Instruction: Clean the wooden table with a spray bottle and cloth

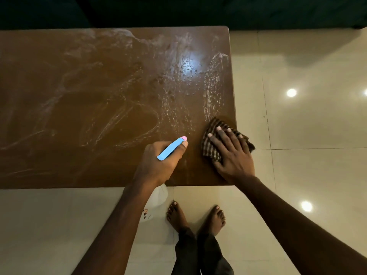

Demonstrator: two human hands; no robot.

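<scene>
Fingers (219, 134) of my right hand (232, 155) lay straight and spread on the checked cloth (209, 148), pressing it to the wooden table (89, 96) near its right edge. My left hand (158, 163) gripped the spray bottle (171, 149) just beside, above the table's near edge. Its top showed white streaks (214, 86).

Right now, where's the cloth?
Head view: the checked cloth lies on the wooden table by its right edge, under the right hand, right of the spray bottle in the left hand.
</scene>
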